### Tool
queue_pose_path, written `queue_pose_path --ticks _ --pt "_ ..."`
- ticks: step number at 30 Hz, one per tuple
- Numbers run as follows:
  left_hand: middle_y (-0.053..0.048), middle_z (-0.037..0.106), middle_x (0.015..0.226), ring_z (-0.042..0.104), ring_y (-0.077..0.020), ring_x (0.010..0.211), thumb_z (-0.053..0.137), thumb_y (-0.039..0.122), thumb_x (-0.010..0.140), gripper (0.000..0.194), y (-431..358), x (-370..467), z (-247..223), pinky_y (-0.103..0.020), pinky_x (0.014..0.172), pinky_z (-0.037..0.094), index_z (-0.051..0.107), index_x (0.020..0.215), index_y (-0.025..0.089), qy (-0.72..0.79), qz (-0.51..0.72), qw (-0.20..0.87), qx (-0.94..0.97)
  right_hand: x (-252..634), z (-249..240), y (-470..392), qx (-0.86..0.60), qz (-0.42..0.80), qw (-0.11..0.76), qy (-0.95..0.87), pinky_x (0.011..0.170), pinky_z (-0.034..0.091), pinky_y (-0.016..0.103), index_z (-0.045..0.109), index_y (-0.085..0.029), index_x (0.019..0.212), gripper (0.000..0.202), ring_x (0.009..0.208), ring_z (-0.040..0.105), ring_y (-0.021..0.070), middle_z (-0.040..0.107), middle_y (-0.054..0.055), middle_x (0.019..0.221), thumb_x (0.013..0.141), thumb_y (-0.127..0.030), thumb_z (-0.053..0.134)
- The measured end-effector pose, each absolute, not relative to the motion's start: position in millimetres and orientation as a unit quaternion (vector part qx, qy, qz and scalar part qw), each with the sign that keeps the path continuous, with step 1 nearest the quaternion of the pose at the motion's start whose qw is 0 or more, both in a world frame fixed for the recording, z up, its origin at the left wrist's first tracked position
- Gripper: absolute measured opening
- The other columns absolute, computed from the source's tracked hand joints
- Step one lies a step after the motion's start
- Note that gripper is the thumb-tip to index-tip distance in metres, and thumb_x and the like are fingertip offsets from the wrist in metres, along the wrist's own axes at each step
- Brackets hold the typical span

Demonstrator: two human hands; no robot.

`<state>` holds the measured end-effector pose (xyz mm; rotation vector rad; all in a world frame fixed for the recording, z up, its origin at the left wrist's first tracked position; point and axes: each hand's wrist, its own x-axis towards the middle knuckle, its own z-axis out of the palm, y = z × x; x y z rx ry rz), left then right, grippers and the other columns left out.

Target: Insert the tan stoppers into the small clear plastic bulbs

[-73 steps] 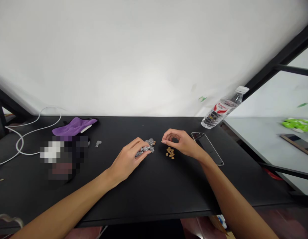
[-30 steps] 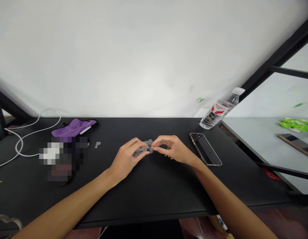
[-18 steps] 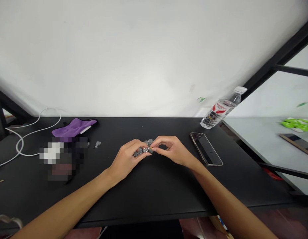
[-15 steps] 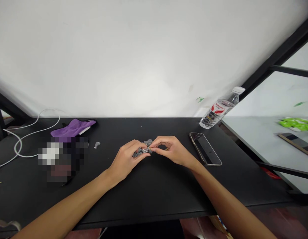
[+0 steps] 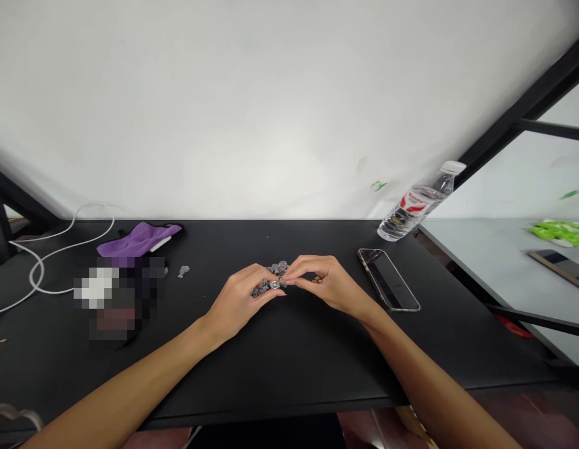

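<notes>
Pale and plain, the wall (image 5: 271,112) rises behind a black table (image 5: 271,355), and at the middle of that surface two bare hands meet with their fingertips almost together. Thumb and forefinger of the left hand (image 5: 236,296) stand a little apart, with a small round silver piece (image 5: 275,285) held between their tips. From the other side, the thumb and forefinger of the right hand (image 5: 331,284) come in close against this piece; whether they pinch anything is too small to tell. Just beyond the grip, and partly under the curl of the left hand, lies a heap of small grey pieces (image 5: 282,265). Some small tan pieces (image 5: 317,279) show to the right of the grip, inside the arch of the right hand, which hides part of them. Farther right of the grip, near the right wrist, a phone (image 5: 389,279) lies flat on the table, and beyond it a clear bottle (image 5: 415,204) with a red and white label appears slanted. Left of the grip, well apart, sits a single grey piece (image 5: 183,271); past it are a purple cloth (image 5: 140,239), a blurred patch and a looping white cable (image 5: 60,291). Far to the grip's right, a grey tabletop (image 5: 495,255) bears a bright green bundle (image 5: 558,232) and a flat dark device (image 5: 563,268).
</notes>
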<state>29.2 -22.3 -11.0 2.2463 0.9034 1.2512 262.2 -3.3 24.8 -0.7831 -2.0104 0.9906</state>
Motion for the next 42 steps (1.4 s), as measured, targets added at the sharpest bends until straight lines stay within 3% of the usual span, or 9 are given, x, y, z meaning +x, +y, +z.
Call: queue_pose_path --ticks 30,42 --pt "-0.004 0.067 0.088 0.06 -0.0149 0.077 0.072 0.024 0.094 0.01 -25 31 -9 -0.029 0.071 0.05 0.067 0.102 0.019 0.275 0.455 0.192 0.825 260 14 1 -0.325 0.483 0.362 -0.727 0.084 0.055 0.031 0.079 -0.02 0.089 0.01 0.087 0.071 0.0188 0.076 0.005 0.091 0.089 -0.029 0.077" --pt "-0.003 0.064 0.087 0.057 -0.0138 0.073 0.07 0.026 0.096 0.01 -24 31 -8 -0.028 0.068 0.048 0.067 0.104 0.02 0.285 0.456 0.175 0.825 258 21 -3 -0.349 0.427 0.357 -0.754 0.085 0.055 0.032 0.078 -0.02 0.091 0.011 0.089 0.07 0.0204 0.075 0.005 0.092 0.092 -0.031 0.073"
